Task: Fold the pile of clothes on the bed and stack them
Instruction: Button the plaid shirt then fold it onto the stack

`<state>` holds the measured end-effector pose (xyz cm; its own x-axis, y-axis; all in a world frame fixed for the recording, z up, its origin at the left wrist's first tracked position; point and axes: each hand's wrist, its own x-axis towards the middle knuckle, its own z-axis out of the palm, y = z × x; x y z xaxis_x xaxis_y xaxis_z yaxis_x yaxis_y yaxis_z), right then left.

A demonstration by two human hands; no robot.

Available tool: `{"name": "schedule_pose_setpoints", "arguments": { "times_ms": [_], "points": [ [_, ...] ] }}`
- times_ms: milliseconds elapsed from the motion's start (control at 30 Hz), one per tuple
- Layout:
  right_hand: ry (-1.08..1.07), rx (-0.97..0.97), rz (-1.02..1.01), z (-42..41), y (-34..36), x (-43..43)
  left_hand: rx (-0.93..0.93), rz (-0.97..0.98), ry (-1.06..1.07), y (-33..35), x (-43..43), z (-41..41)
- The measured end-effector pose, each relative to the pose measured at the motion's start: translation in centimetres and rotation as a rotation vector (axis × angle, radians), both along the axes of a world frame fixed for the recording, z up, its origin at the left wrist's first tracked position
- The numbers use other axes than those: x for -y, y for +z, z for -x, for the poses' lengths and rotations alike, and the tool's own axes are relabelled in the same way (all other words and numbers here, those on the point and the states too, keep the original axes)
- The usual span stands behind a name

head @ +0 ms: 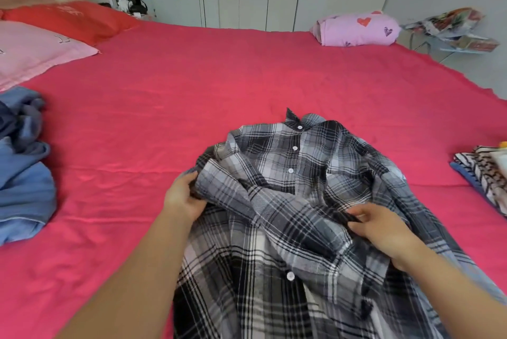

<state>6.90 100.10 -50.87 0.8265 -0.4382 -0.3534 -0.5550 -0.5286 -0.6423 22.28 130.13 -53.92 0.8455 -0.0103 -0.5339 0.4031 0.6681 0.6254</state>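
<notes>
From the head camera, we are working on the plaid shirt (pixel 290 201), which is lying crumpled, buttons up and collar pointing away, on the red bed (pixel 164 108) right in front of us. Our left hand (pixel 182 197) is gripping a bunched fold at the shirt's left edge, fingers curled round it. Our right hand (pixel 384 226) is pinching a dark fold on its right half. Blue clothes (pixel 24 176) are lying well apart at the left; a folded stack (pixel 485 174) is sitting at the right edge

Grey-black plaid shirt (pixel 288 201) — pink-red bedsheet (pixel 192 78)
</notes>
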Motion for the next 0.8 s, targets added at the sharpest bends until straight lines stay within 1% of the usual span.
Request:
{"name": "schedule_pose_setpoints", "arguments": {
  "times_ms": [67, 100, 133, 200, 233, 300, 333, 367, 400, 467, 500, 533, 567, 633, 700, 800],
  "points": [
    [0.037, 0.056, 0.281, 0.3, 0.1, -0.5, -0.033, -0.086, -0.037, -0.3, -0.3, 0.8],
    [0.081, 0.056, 0.379, 0.4, -0.2, -0.7, -0.034, -0.124, -0.045, -0.2, -0.3, 1.3],
    [0.115, 0.048, 0.440, 0.8, -0.3, -1.0, -0.023, -0.171, -0.060, 0.1, -0.3, 1.9],
    [0.112, 0.097, 0.514, 1.6, -0.1, -1.9, 0.024, -0.318, -0.112, 0.8, -0.3, 3.5],
    [0.116, 0.164, 0.561, 2.1, 0.1, -2.4, 0.057, -0.445, -0.148, 0.9, -0.4, 4.5],
    [0.186, 0.296, 0.602, 3.4, 0.8, -4.1, 0.150, -0.820, -0.236, 1.2, -0.6, 7.0],
    [0.260, 0.342, 0.575, 4.2, 1.1, -5.3, 0.224, -0.995, -0.282, 1.3, -0.7, 8.5],
    [0.362, 0.369, 0.543, 5.1, 1.2, -6.6, 0.334, -1.128, -0.340, 1.5, -0.9, 10.1],
    [0.464, 0.365, 0.507, 6.3, 1.3, -8.0, 0.470, -1.222, -0.416, 1.7, -1.1, 11.9],
    [0.666, 0.319, 0.474, 8.4, 0.9, -10.7, 0.738, -1.407, -0.623, 1.8, -1.4, 15.3],
    [0.749, 0.280, 0.470, 9.4, 0.6, -11.9, 0.829, -1.516, -0.755, 1.6, -1.7, 16.7],
    [0.816, 0.232, 0.470, 10.3, 0.3, -12.9, 0.863, -1.623, -0.907, 1.3, -2.1, 18.0],
    [0.866, 0.181, 0.472, 11.2, 0.0, -13.7, 0.858, -1.721, -1.053, 0.8, -2.3, 19.3],
    [0.914, 0.074, 0.486, 12.7, -0.7, -14.6, 0.839, -1.838, -1.230, -0.1, -2.5, 21.3],
    [0.956, -0.034, 0.524, 14.1, -1.1, -15.0, 0.837, -1.919, -1.263, -0.5, -2.5, 22.8],
    [0.988, -0.113, 0.637, 15.8, -1.6, -15.3, 0.827, -2.011, -1.168, -0.9, -2.5, 24.0]
  ]
}}
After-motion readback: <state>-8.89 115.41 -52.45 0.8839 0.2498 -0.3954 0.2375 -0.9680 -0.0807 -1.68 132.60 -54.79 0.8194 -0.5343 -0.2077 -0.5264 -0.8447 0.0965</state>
